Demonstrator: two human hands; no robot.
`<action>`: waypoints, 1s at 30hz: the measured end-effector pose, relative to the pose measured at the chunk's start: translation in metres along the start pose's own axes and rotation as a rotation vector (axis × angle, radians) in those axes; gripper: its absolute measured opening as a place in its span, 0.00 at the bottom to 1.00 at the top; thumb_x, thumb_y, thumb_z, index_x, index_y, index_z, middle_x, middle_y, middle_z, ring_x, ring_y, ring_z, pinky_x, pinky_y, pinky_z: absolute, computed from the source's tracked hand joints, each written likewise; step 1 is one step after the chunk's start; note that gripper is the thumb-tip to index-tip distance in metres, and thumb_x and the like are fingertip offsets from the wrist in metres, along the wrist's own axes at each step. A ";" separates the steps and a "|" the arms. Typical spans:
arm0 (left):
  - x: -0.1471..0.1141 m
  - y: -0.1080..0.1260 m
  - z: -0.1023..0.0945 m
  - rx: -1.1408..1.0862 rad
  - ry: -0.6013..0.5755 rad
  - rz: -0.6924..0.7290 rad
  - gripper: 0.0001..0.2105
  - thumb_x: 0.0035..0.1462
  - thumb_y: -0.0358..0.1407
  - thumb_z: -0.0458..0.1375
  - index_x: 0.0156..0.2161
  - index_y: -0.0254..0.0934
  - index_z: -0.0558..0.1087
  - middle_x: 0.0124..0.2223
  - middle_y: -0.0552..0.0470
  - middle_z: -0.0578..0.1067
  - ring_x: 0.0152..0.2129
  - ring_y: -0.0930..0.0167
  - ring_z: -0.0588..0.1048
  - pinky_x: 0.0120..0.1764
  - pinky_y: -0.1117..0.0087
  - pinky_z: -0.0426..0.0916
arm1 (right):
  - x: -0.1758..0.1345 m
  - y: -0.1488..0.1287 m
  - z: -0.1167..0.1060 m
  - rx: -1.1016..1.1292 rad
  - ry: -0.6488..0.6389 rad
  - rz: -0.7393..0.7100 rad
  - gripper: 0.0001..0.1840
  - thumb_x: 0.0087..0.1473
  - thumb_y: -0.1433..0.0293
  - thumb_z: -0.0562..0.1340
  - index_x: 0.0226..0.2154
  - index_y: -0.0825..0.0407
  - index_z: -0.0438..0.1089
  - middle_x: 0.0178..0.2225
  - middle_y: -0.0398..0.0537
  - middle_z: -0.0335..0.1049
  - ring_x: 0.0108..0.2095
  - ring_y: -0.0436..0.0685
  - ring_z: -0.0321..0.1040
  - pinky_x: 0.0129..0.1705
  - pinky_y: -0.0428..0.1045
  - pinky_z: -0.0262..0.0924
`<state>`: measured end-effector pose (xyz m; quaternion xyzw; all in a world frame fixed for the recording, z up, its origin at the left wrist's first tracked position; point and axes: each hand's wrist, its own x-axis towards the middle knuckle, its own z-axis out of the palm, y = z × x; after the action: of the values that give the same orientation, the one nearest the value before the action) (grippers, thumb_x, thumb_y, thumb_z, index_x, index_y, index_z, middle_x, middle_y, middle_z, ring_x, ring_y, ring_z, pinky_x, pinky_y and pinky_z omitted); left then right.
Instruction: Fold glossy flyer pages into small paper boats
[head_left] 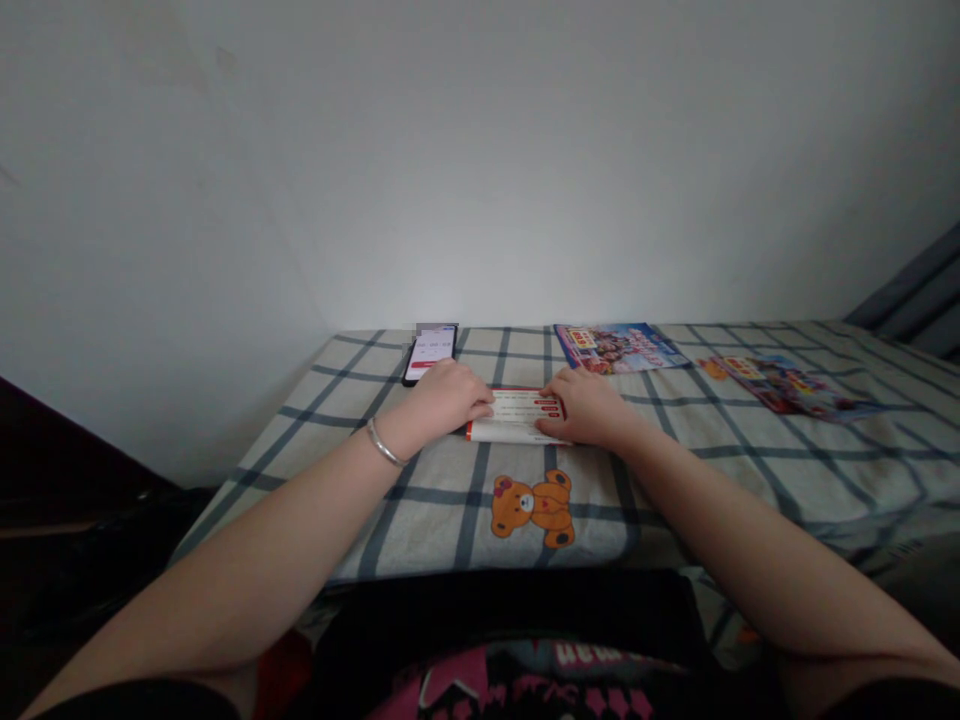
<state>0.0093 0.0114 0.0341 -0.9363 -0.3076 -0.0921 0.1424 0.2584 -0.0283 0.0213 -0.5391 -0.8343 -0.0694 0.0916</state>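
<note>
Between my two hands a folded leaflet lies on the checked cloth. It is white with red edges and small red boxes of print, too small to read. My left hand, a silver bangle at its wrist, grips the left end with curled fingers. At the opposite end my right hand has its thumb on the near side and its fingers at the far edge. Both hands partly cover the paper. Just beyond my left hand is a phone with a lit screen showing a timer.
A colourful flyer lies near the wall beyond my right hand, and a second flyer is farther right. The checked cloth has a printed teddy bear in front of the leaflet. A pale wall stands behind.
</note>
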 end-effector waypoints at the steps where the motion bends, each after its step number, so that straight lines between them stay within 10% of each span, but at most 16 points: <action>1: 0.000 0.004 -0.002 0.044 -0.014 -0.023 0.09 0.59 0.43 0.61 0.35 0.41 0.80 0.31 0.52 0.79 0.31 0.68 0.75 0.35 0.68 0.60 | -0.001 -0.003 0.000 -0.016 0.003 0.007 0.26 0.50 0.53 0.65 0.46 0.53 0.74 0.47 0.56 0.71 0.49 0.66 0.66 0.54 0.58 0.58; 11: 0.000 0.046 -0.016 0.175 -0.101 -0.146 0.24 0.57 0.54 0.58 0.34 0.31 0.79 0.32 0.42 0.78 0.33 0.61 0.75 0.37 0.62 0.63 | -0.007 -0.016 -0.001 -0.171 0.068 -0.032 0.33 0.50 0.43 0.60 0.43 0.56 0.71 0.45 0.58 0.71 0.47 0.67 0.65 0.51 0.58 0.55; 30: -0.006 0.044 -0.004 0.113 -0.060 -0.099 0.25 0.57 0.54 0.59 0.39 0.27 0.76 0.36 0.39 0.78 0.36 0.60 0.75 0.38 0.62 0.67 | -0.008 -0.006 -0.005 -0.151 0.022 -0.190 0.42 0.47 0.37 0.59 0.46 0.56 0.72 0.45 0.61 0.71 0.47 0.69 0.62 0.51 0.60 0.57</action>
<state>0.0307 -0.0275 0.0265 -0.9127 -0.3625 -0.0534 0.1811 0.2566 -0.0391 0.0245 -0.4621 -0.8730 -0.1464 0.0528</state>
